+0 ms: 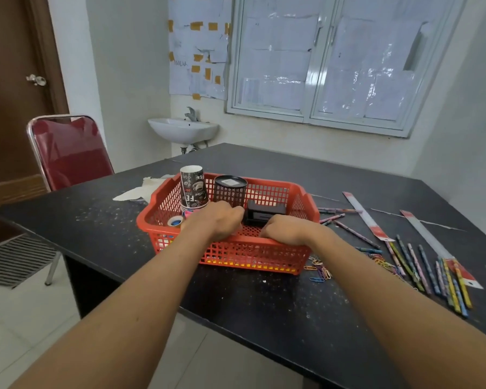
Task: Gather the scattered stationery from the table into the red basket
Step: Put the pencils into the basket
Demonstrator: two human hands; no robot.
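Centre frame, I am holding left hand (pixel 216 220) and right hand (pixel 286 228) over the red basket (pixel 250 256), fingers (pixel 234 213) curled, any load hidden, aiming to release low inside.

Cup lettering: the black-and-white printed paper cup (pixel 192 189) carries the word "coffee", the large white letters "FE" and, near its top, the fragment "ato".
Wall sheet: the white paper sheet taped to the wall (pixel 197 46) has a short handwritten word at its lower left, too faint to read.
Ruler labels: the clear plastic rulers with red label ends (pixel 365 217) bear print too small to read.
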